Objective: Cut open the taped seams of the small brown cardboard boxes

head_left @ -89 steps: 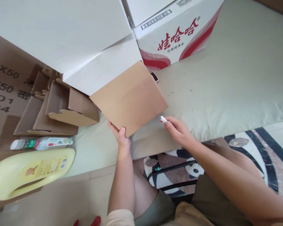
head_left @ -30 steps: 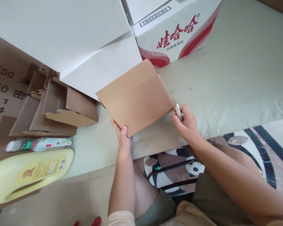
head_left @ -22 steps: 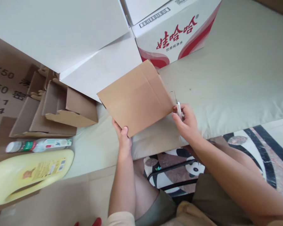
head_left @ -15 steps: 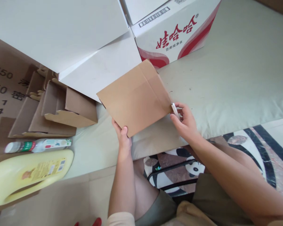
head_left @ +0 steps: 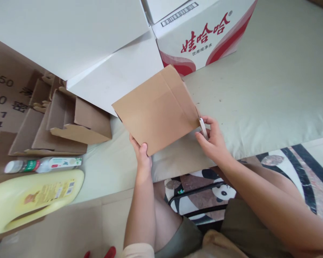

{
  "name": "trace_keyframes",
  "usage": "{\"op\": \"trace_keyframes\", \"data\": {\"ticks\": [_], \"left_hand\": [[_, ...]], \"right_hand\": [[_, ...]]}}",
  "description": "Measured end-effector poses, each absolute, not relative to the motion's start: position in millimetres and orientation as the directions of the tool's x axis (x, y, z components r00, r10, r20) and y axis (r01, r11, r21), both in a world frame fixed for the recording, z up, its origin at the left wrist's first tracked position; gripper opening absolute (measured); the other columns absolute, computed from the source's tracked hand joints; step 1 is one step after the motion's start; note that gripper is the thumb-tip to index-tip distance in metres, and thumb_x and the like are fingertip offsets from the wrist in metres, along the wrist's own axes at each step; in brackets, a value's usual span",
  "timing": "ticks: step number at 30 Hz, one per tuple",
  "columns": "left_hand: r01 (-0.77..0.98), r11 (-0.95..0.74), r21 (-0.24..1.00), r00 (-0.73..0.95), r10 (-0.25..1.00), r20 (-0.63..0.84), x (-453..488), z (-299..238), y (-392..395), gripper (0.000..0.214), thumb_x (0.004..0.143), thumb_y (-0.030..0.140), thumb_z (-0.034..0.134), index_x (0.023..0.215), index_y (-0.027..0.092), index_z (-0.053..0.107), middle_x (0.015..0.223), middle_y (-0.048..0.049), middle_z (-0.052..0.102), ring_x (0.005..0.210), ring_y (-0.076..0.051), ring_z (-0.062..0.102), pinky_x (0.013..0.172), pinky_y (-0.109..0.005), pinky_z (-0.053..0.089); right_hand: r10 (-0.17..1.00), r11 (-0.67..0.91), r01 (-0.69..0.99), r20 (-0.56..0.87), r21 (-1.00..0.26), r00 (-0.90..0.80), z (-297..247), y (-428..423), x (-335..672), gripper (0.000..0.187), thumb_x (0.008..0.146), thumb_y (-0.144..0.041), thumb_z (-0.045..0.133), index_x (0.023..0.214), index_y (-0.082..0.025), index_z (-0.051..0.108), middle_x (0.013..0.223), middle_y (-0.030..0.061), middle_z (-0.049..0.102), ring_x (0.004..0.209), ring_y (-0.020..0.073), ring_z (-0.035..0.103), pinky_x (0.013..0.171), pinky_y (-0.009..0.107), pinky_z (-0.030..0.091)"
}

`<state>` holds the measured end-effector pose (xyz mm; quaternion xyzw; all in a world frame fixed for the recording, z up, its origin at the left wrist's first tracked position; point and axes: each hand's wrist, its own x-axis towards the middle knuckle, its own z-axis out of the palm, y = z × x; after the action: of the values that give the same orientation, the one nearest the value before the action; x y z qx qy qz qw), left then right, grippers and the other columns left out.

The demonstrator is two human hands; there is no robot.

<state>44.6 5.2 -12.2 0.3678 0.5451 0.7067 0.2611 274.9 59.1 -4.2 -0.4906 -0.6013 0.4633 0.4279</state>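
Observation:
A flat brown cardboard box (head_left: 157,111) is held tilted above the pale green cloth surface. My left hand (head_left: 142,154) grips its lower left corner, thumb on top and fingers underneath. My right hand (head_left: 213,139) is closed around a slim white utility knife (head_left: 203,128). The knife's narrow metal tip meets the box's right edge near the lower right corner. How deep the tip reaches cannot be made out.
Folded cardboard boxes (head_left: 80,122) stand at left, beside a clear plastic bottle (head_left: 43,165) and a pale yellow jug (head_left: 37,199). A large white box (head_left: 118,75) and a red-and-white carton (head_left: 204,39) stand behind. The cloth-covered surface (head_left: 263,93) extends to the right.
The knife has shifted slightly down and away from the box edge, so more of its metal tip shows. The left hand keeps its hold; the view has shifted a little.

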Motion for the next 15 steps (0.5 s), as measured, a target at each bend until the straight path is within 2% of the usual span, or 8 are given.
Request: {"op": "trace_keyframes", "data": {"ticks": [3, 9, 15], "left_hand": [[0.027, -0.268, 0.963, -0.591, 0.773, 0.232, 45.6, -10.8, 4.8, 0.070, 0.072, 0.059, 0.072, 0.133, 0.031, 0.055, 0.139, -0.0060, 0.055, 0.132, -0.027, 0.050, 0.112, -0.039, 0.039], [0.040, -0.236, 0.971, -0.600, 0.772, 0.212, 44.5, -12.0, 4.8, 0.076, 0.070, 0.064, 0.072, 0.136, 0.030, 0.053, 0.141, -0.0068, 0.054, 0.133, -0.028, 0.050, 0.113, -0.040, 0.039], [0.033, -0.242, 0.970, -0.596, 0.774, 0.214, 40.8, -16.3, 5.4, 0.074, 0.070, 0.064, 0.071, 0.134, 0.030, 0.054, 0.139, -0.0072, 0.055, 0.132, -0.028, 0.051, 0.111, -0.040, 0.040]], "right_hand": [[0.987, 0.085, 0.185, 0.058, -0.979, -0.148, -5.0, 59.0, 274.1, 0.044, 0.084, -0.028, 0.057, 0.126, -0.026, 0.045, 0.122, 0.0084, 0.051, 0.069, 0.0119, 0.053, 0.061, 0.031, 0.044], [0.987, 0.092, 0.186, 0.065, -0.978, -0.145, -3.9, 59.6, 273.9, 0.044, 0.083, -0.027, 0.057, 0.125, -0.026, 0.045, 0.121, 0.0080, 0.051, 0.065, 0.0100, 0.052, 0.060, 0.030, 0.045], [0.989, 0.095, 0.197, 0.070, -0.976, -0.131, -5.3, 60.1, 273.9, 0.052, 0.083, -0.029, 0.057, 0.133, -0.026, 0.043, 0.122, 0.0092, 0.054, 0.067, 0.0114, 0.056, 0.061, 0.030, 0.048]]}}
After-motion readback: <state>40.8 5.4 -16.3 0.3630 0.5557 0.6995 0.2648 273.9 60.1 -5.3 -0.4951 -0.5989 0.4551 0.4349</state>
